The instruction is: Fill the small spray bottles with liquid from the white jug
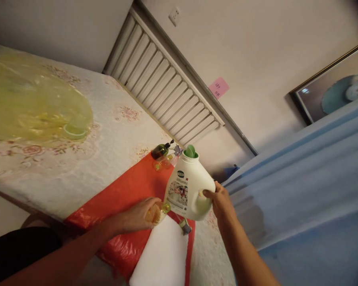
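— Where was the white jug (186, 186) held?
— Over the red cloth (128, 190), clamped in the grip of the right hand (222, 200). A small bottle (156, 213) was enclosed by the left hand (140, 216). The green cap (191, 151) was seen on top, and nothing was poured.

Here come two arms up from the bottom edge, and both are bare. The left hand (137, 216) shows plain knuckles and uncovered fingers, and the left forearm (77, 254) runs bare right back to the edge of the frame. It's the same across the way, with the right hand (222, 202) uncovered and the right forearm (241, 246) long, lean and bare. Low on the left there's black cloth (18, 250), smooth and dark. It's likely the person's clothing, though which garment can't be told.
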A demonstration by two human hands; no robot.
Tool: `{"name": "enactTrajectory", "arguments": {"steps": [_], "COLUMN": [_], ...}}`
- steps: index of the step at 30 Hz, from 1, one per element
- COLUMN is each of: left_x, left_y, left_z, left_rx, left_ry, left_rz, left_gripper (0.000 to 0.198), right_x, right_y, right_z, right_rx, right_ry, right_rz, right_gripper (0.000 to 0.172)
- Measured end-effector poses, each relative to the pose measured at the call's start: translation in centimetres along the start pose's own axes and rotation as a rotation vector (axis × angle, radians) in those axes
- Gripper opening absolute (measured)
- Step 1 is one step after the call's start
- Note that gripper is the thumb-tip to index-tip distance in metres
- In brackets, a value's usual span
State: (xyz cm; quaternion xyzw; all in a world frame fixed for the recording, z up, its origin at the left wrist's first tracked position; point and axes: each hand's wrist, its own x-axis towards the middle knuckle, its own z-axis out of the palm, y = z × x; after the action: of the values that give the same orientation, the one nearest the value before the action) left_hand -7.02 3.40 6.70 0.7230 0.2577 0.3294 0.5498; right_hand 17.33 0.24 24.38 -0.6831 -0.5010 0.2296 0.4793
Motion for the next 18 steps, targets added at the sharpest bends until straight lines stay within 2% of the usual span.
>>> {"name": "enactTrajectory", "arguments": {"steps": [5,10,18], "left_x": [0.0,-0.1,0.1], "left_y": [-0.3,-0.2,-0.2], "left_z": [0.2,0.2,0.4], "left_rx": [0.005,-0.007,0.013], "left_ry": [0.005,-0.002,-0.026], "left_rz": [0.005,0.024,0.017], "left_gripper": [0.069,0.065,0.066], "right_x": [2.3,2.6,1.3], "right_y": [2.4,4.1,6.3], "right_z": [4.4,8.6,12.4], "right_rx": [0.165,0.319,0.431], "right_ry": [0.015,0.003,-0.078], "right_rz": [-0.009,-0.017,-0.018], "right_gripper": [0.028,0.022,0.026]}}
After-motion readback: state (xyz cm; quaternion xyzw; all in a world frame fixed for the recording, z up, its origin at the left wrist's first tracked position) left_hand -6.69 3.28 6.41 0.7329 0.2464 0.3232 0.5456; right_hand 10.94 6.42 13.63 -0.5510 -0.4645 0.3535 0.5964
